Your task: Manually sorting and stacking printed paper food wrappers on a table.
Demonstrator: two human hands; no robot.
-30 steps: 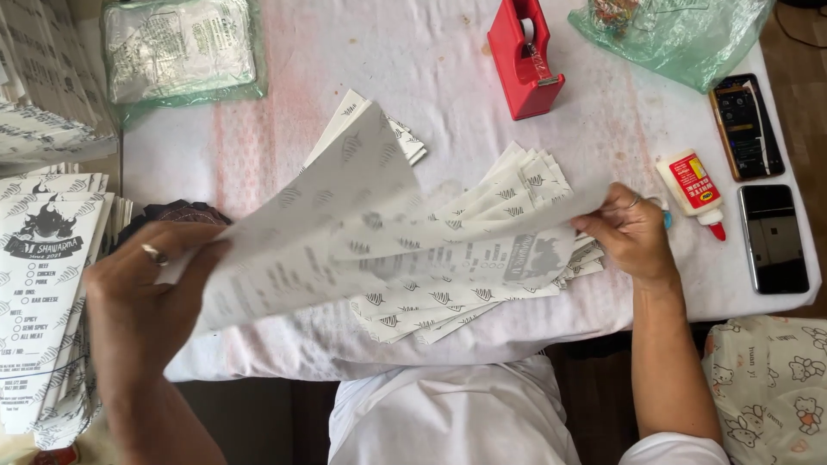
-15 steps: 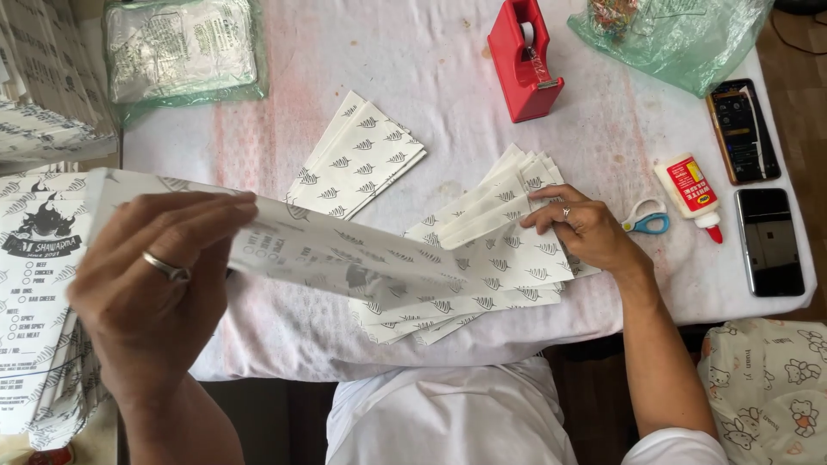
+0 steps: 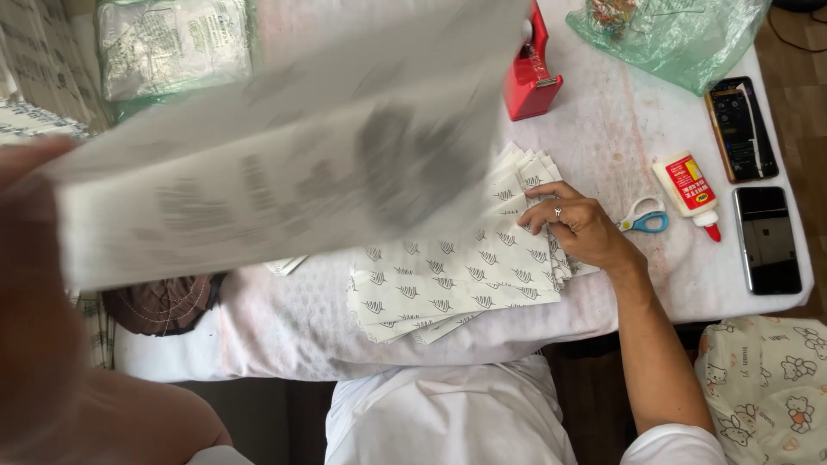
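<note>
Left hand (image 3: 34, 284) far left of the paper stack (image 3: 457, 275), close to the camera and blurred; it has swung the printed paper bag (image 3: 276, 172) up from low over the bench (image 3: 603, 112) half a second ago to high across the view, so one piece looks pulled clear of the stack; bag now hangs left of and above the stack, motion-smeared; left grip seems clamped on the bag's left end, fingers too blurred to be sure; forearm raised, elbow low-left. Stack lies fanned at the bench's near edge, same place as before. Right hand (image 3: 581, 226) rests on the stack's right edge, palm down, fingers spread and flat, grip apart, pinning sheets; arm runs back lower-right. Right of the stack: scissors (image 3: 644, 217), glue bottle (image 3: 689, 191), two phones (image 3: 754, 181); red tape dispenser (image 3: 532, 73) behind the stack.
</note>
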